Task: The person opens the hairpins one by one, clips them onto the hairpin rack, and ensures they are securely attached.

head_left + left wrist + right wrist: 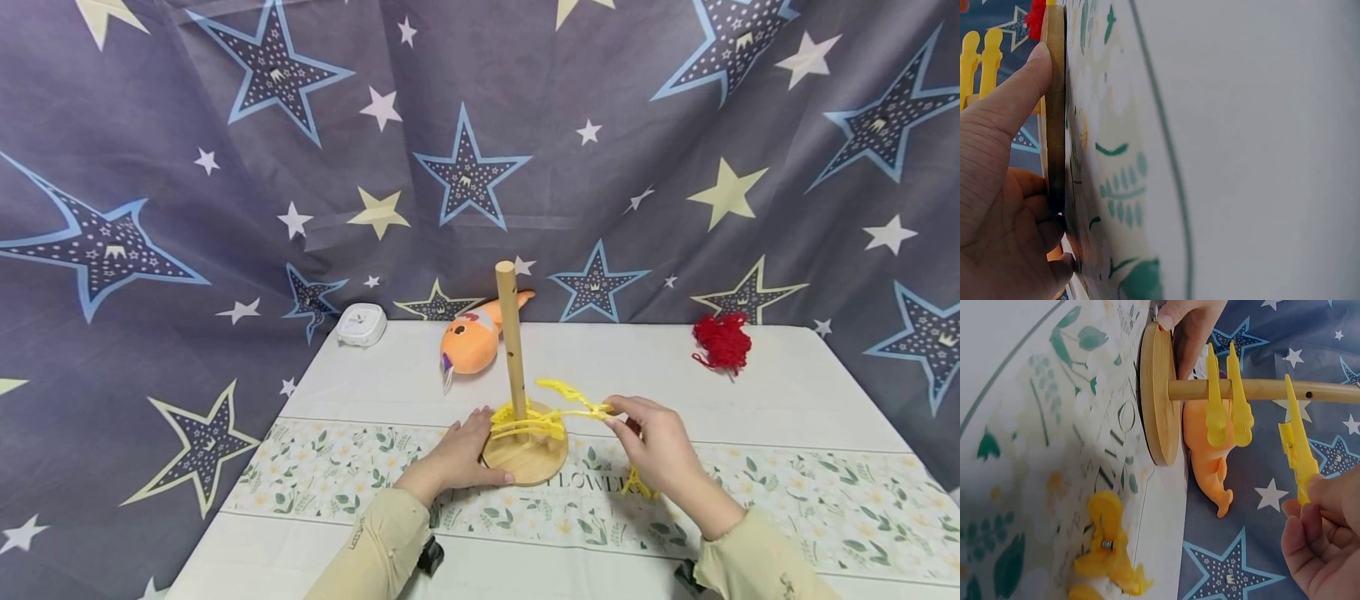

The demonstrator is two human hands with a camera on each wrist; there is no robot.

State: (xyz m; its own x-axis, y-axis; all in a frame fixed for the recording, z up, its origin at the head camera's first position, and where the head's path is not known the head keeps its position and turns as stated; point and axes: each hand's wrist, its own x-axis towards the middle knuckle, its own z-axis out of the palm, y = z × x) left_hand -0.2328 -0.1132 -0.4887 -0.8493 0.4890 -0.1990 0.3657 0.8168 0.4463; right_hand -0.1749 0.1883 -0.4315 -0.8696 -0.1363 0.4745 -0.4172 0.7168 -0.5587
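A wooden stand (pixel 513 350), an upright pole on a round base, stands on the table. My left hand (pixel 461 454) grips the base's edge, thumb along the front and fingers at the far side; in the left wrist view the thumb (pixel 1019 94) presses on the rim. Yellow clothespins (pixel 1215 419) sit side by side across the lower pole. Beside the pole, my right hand (pixel 660 442) pinches another yellow clothespin (pixel 1299 450) by its end, its narrow tip pointing at the pole. Loose yellow clothespins (pixel 1107 544) lie below the right hand.
An orange plush toy (pixel 471 346) lies behind the stand. At the back left is a small white clock-like box (pixel 362 324), and a red tangled bundle (pixel 722 342) is at the back right. A star-patterned cloth (pixel 465 67) hangs behind the table.
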